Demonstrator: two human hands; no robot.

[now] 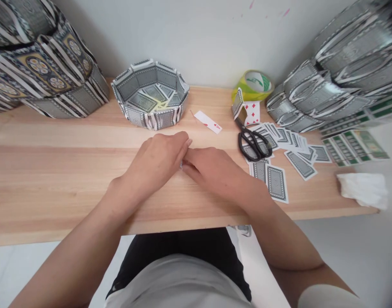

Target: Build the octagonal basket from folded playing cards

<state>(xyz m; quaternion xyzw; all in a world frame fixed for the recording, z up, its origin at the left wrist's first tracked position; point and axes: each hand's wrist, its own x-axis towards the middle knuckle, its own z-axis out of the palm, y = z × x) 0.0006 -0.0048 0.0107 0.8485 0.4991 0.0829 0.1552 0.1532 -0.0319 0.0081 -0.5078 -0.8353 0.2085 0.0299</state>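
Whatever lies between the two hands is almost wholly covered; only a small pale, glinting edge (182, 164) shows where they meet, too little to identify. Left hand (157, 160) and right hand (215, 169) rest knuckles-up at mid-table, fingertips together and pressed down on that hidden piece. Around them on the light wooden tabletop (54, 171): an octagonal bowl of folded grey-backed playing cards (151, 94), a loose red-suited card (207, 121), black-handled scissors (254, 143) lying on scattered grey-backed cards (279, 158) — beyond, a yellow-green tape roll (255, 83).
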